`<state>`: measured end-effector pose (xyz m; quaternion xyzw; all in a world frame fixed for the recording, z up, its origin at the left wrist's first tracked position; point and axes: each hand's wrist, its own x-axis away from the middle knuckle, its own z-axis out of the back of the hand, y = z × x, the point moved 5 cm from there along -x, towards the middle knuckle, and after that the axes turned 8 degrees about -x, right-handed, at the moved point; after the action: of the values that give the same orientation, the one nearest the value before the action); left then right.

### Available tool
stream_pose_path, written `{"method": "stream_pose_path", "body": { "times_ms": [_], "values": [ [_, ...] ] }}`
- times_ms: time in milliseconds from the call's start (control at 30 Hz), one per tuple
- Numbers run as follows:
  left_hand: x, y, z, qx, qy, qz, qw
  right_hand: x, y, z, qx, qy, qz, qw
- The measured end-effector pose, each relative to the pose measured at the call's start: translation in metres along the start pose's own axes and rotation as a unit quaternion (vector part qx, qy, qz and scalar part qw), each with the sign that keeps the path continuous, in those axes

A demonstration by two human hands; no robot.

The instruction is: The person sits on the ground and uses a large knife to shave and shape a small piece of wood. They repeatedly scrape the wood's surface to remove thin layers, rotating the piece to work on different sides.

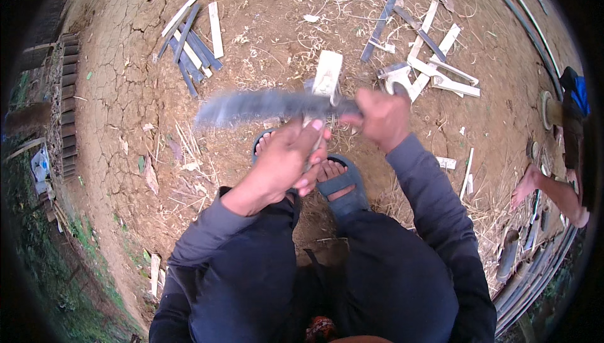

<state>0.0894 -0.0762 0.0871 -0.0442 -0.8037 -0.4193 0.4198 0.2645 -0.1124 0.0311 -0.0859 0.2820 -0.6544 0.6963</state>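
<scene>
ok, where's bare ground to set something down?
Mostly bare: cracked soil between the left strip pile and the dark segmented row at far left. Crowded: upper right with scattered strips; centre with left hand, right hand and knife.

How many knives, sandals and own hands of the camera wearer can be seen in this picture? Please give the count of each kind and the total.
Big knife: 1
Sandals: 2
Hands: 2, left hand and right hand
Total: 5
</scene>
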Motion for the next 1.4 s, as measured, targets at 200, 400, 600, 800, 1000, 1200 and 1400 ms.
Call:
{"method": "stream_pose_path", "body": {
  "times_ms": [200, 400, 600, 800, 1000, 1200, 1400],
  "values": [
    [0.025, 0.024, 0.020, 0.058, 0.056, -0.074, 0.994, 0.062, 0.142, 0.089, -0.077, 0.165, -0.288, 0.940],
    [-0.002, 0.027, 0.007, 0.114, 0.036, -0.146, 0.982, 0.039, 0.039, 0.033, -0.296, 0.068, -0.365, 0.880],
    [-0.019, 0.020, 0.025, 0.153, 0.060, -0.213, 0.963, 0.025, -0.048, -0.008, -0.513, 0.024, -0.273, 0.814],
    [-0.019, 0.000, 0.048, -0.054, 0.125, -0.057, 0.989, 0.015, -0.046, 0.002, -0.474, 0.062, -0.307, 0.823],
    [0.042, 0.050, 0.093, -0.641, 0.472, -0.290, 0.532, 0.025, -0.006, 0.026, -0.408, -0.007, -0.307, 0.860],
    [0.025, 0.064, 0.069, -0.633, 0.176, -0.256, 0.709, 0.038, 0.018, 0.031, -0.386, -0.061, -0.303, 0.869],
    [-0.009, 0.008, 0.072, -0.462, -0.112, -0.022, 0.879, 0.026, 0.027, 0.039, -0.319, -0.119, -0.234, 0.911]
  ]
}}
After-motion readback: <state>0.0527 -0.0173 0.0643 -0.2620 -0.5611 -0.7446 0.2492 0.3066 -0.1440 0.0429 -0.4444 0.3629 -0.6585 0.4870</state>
